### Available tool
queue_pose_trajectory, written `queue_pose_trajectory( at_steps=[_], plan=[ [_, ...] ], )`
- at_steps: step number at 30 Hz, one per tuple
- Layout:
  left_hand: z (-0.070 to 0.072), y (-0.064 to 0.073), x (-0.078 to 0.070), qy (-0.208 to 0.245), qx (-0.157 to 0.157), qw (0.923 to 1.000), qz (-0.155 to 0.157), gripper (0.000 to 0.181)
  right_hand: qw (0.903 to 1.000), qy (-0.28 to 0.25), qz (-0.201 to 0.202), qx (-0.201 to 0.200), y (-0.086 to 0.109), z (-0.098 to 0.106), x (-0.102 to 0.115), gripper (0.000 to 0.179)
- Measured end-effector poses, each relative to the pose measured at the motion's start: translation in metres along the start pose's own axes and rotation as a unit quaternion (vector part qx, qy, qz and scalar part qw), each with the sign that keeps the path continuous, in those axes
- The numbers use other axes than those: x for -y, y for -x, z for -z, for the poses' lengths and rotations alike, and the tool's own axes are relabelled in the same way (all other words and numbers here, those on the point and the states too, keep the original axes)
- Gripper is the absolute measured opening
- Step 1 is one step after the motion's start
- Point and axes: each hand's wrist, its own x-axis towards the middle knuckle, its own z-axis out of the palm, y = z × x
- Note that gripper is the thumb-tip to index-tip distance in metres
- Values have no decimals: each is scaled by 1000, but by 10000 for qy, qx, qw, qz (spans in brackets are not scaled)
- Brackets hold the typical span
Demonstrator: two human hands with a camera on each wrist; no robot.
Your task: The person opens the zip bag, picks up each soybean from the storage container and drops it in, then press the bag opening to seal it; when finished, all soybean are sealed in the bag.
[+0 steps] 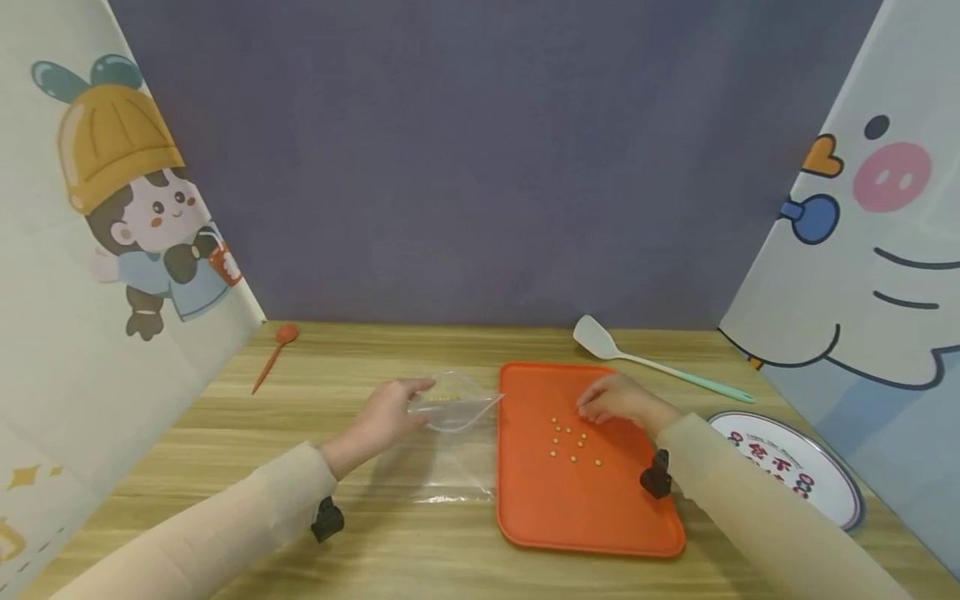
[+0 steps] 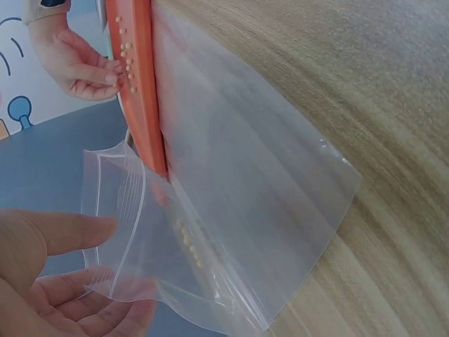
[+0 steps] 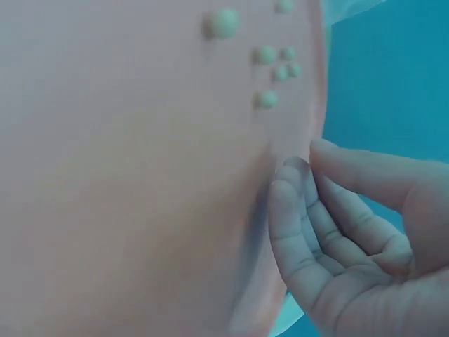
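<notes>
My left hand (image 1: 388, 414) holds a clear zip-lock bag (image 2: 224, 154) near its mouth, the thumb (image 2: 81, 232) on one side and fingers on the other. The mouth gapes towards the tray, and several small yellow beans (image 2: 188, 246) lie inside. The bag's lower part rests on the table. Over the far right part of an orange tray (image 1: 540, 508) is my right hand (image 1: 621, 398), fingers curled and thumb close to the fingertips (image 3: 295, 168); I cannot tell whether a bean is between them. Several pale yellow beans (image 1: 573, 458) lie scattered on the tray beside it.
At the back left lies a red spoon (image 1: 286, 334). A white spatula (image 1: 596, 337) with a green handle is behind the tray. To the right, partly under my right sleeve, is a white plate (image 1: 832, 483) with red lettering. Printed panels and a dark back wall (image 1: 487, 167) enclose the table.
</notes>
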Motion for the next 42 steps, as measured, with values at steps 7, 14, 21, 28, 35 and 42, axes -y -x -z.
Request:
queue_pose_trajectory(
  at_steps=[7, 14, 21, 28, 35, 42],
  plan=[
    [-2, 1, 1, 56, -13, 10000, 49, 58, 9999, -96, 70, -28, -3, -1, 23, 31],
    [-1, 2, 2, 103, -99, 9999, -23, 58, 9998, 114, 169, 36, -9, -10, 47, 29],
    [0, 1, 3, 141, -63, 9998, -104, 57, 9993, -169, 323, 6, -12, -27, 73, 28],
    [0, 2, 3, 170, -32, 9998, -72, 57, 9980, -414, 471, 55, -18, -50, 102, 25],
    [0, -1, 2, 142, 14, 9998, -138, 58, 9971, -554, 505, 153, -28, -76, 121, 22],
    [0, -2, 2, 117, -45, 9997, -211, 57, 9975, -398, 569, 118, -30, -91, 130, 17]
  ],
)
